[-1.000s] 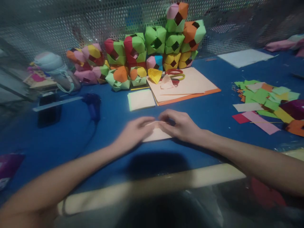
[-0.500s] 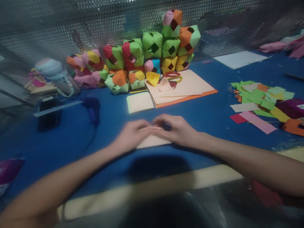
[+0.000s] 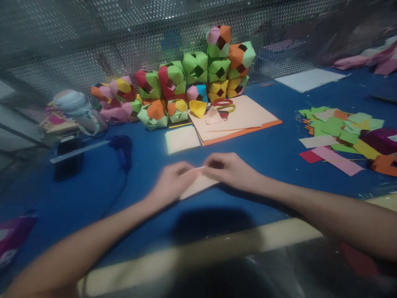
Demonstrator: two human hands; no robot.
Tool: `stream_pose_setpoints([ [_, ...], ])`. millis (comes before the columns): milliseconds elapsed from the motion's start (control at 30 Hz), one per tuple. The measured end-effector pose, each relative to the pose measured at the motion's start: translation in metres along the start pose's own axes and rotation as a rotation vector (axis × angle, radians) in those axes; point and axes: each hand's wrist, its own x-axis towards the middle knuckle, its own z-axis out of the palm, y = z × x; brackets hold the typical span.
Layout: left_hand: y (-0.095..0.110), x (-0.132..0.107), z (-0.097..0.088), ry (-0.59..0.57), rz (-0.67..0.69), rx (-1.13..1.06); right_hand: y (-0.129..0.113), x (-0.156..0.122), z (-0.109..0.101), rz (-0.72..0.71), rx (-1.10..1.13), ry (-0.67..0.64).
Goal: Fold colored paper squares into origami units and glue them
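Observation:
A small pale sheet of paper (image 3: pixel 200 186) lies between my hands near the middle of the blue table. My left hand (image 3: pixel 173 180) grips its left part, thumb on top, slightly blurred. My right hand (image 3: pixel 231 170) pinches the paper's far right edge, with the fingers curled. Along the far edge the paper looks folded over, though the fingers hide most of the fold. Beyond my hands sits a stack of pale square papers (image 3: pixel 182 139). Larger cream sheets (image 3: pixel 254 114) lie behind it, bearing scissors (image 3: pixel 226 106) and a folded yellow paper piece (image 3: pixel 197 108).
Folded paper cubes (image 3: pixel 195 68) are stacked against a perforated metal screen (image 3: pixel 130 37). At right lies a heap of coloured paper scraps (image 3: pixel 333 124) beside an orange tool (image 3: pixel 384 164). A dark blue glue gun (image 3: pixel 122 151) with a cord and a phone (image 3: pixel 68 159) are at left.
The paper between my hands has tilted, its right side now farther from me. Both hands still hold it. The whole view has shifted slightly.

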Motion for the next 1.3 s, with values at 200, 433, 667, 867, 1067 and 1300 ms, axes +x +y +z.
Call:
stream_pose_setpoints([
  [200,-0.001,-0.001,0.0,-0.014,0.037,0.027,-0.004,-0.001,-0.005,0.031,0.015,-0.024],
  [433,0.0,-0.004,0.005,-0.003,0.052,0.025,-0.004,-0.001,-0.002,0.003,-0.007,-0.065],
  [667,0.005,-0.004,-0.004,-0.149,0.045,-0.044,0.002,-0.004,-0.004,-0.115,-0.085,0.014],
  [867,0.002,0.001,-0.011,-0.224,0.053,-0.06,0.004,-0.002,-0.012,-0.099,-0.089,-0.022],
  [1067,0.002,-0.001,-0.007,-0.188,0.093,-0.058,0.003,-0.004,-0.009,-0.187,-0.127,-0.062],
  [1300,0.006,-0.004,-0.004,-0.086,0.125,0.037,0.0,-0.004,-0.005,-0.144,-0.062,-0.07],
])
